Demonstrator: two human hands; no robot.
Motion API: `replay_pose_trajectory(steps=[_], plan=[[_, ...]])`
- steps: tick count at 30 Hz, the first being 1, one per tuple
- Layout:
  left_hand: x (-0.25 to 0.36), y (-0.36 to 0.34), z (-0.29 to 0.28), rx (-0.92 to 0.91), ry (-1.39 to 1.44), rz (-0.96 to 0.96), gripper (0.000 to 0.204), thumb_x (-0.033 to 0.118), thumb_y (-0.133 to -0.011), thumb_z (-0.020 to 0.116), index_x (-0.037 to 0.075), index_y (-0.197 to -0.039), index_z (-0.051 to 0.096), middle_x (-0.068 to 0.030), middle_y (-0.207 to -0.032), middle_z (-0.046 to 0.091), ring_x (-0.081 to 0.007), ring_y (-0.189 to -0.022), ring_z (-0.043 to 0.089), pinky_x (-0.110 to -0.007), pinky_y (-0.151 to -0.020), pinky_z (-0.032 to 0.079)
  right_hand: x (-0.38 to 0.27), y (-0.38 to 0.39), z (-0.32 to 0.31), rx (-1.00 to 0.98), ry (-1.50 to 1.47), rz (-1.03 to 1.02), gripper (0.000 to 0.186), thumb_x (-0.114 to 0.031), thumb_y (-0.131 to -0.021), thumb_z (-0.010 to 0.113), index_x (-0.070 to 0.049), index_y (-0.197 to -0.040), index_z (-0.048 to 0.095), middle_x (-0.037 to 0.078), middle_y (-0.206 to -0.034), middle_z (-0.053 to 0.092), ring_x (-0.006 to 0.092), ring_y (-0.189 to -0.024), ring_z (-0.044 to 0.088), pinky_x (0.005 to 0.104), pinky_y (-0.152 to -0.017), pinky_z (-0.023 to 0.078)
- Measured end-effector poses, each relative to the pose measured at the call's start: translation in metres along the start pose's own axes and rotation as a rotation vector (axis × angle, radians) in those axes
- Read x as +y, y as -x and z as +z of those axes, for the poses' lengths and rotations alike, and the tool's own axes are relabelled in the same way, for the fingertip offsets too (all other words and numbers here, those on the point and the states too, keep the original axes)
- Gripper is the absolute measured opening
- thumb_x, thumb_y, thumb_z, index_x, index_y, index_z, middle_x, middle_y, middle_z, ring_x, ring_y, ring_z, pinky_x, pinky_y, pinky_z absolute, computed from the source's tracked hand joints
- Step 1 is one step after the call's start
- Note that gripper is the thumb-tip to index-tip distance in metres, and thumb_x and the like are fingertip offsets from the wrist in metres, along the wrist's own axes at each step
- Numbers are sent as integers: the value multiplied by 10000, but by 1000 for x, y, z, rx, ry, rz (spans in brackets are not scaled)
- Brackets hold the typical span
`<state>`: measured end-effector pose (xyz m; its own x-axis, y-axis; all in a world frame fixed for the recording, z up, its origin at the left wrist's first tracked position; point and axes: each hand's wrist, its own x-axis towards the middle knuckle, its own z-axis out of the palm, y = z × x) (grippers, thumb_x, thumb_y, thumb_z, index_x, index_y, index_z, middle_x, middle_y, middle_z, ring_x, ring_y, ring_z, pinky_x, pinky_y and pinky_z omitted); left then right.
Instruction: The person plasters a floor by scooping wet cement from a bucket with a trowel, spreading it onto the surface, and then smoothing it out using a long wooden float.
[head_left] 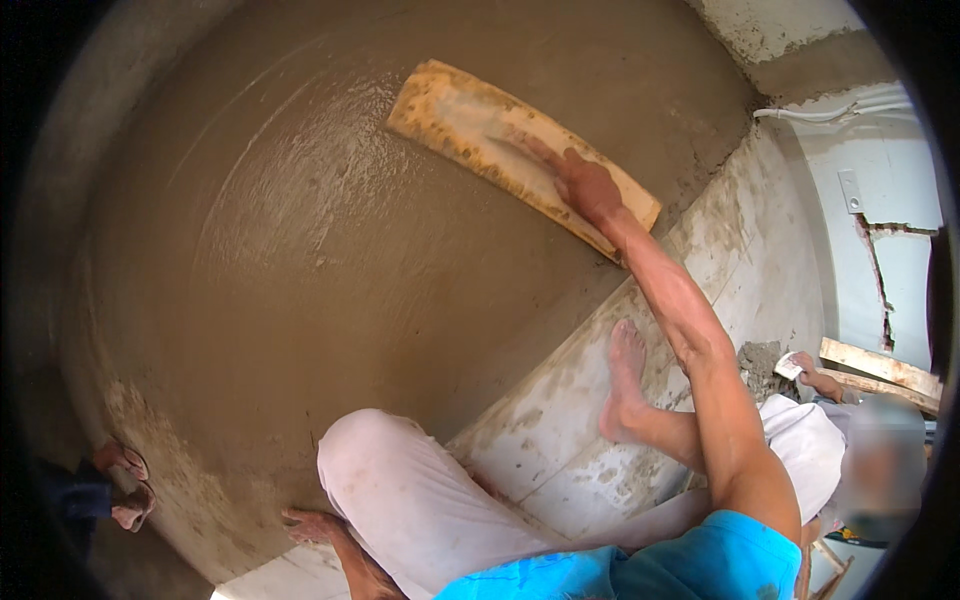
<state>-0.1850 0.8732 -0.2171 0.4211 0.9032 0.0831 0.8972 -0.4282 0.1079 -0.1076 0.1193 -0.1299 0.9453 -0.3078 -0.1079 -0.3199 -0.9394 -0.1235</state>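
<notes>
A long wooden float [455,110], spotted and smeared with mortar, lies flat on a broad bed of wet grey-brown mortar [300,330]. My right hand [590,188] is closed on the middle of the float, one finger stretched along it; the grip itself is mostly covered by the hand. Down beside my bent knee, my left hand [312,525] rests at the mortar's near edge with its fingers spread and nothing seen in it. Shiny, curved stroke marks cross the mortar to the left of the float.
My bare foot [625,375] stands on stained pale tiles [570,430] bordering the mortar. At right, a co-worker's hand [822,382] holds a small white object near a mortar heap [760,358] and wooden boards [880,366]. Another person's sandalled feet [130,485] are at left.
</notes>
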Motion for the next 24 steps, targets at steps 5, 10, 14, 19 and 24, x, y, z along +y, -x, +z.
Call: replay_pose_trajectory(steps=[5, 10, 14, 19, 24], plan=[[-91, -115, 55, 235, -204, 375, 723, 548, -907, 430, 39, -1403, 300, -274, -1303, 389, -436, -1205, 414, -563, -926, 414, 31, -41, -6, 100, 11, 61, 718, -86, -855, 514, -346, -1465, 239, 227, -1021, 571, 383, -851, 633, 482, -754, 521], [-43, -2, 41, 42, -410, 567, 748, 551, -910, 428, 50, -1439, 255, -287, -1259, 393, -460, -1153, 422, -552, -912, 410, 130, -42, -13, 126, 175, 192, 683, -102, -865, 520, -331, -1454, 262, 216, -1065, 577, 380, -942, 619, 483, -797, 510], [-33, -34, -4, 8, -432, 418, 724, 549, -932, 392, 39, -1431, 270, -292, -1312, 356, -452, -1210, 377, -547, -955, 389, 124, -68, -29, 208, 181, 250, 694, -141, -847, 571, -313, -1455, 283, 202, -1018, 592, 379, -945, 603, 476, -796, 490], [-40, -34, 6, -59, -642, 448, 700, 546, -959, 348, 24, -1422, 289, -298, -1378, 310, -442, -1282, 321, -540, -1010, 362, 201, -69, -29, 301, 127, 303, 649, -144, -833, 550, -258, -1437, 342, 246, -1010, 598, 402, -973, 589, 487, -810, 465], [-6, 3, -22, -85, 98, 126, 765, 590, -962, 272, -40, -1393, 317, -305, -1409, 290, -433, -1330, 277, -540, -1058, 314, 158, -43, -57, 328, 99, 225, 663, -113, -798, 504, -261, -1428, 360, 274, -976, 604, 423, -967, 585, 504, -815, 451]])
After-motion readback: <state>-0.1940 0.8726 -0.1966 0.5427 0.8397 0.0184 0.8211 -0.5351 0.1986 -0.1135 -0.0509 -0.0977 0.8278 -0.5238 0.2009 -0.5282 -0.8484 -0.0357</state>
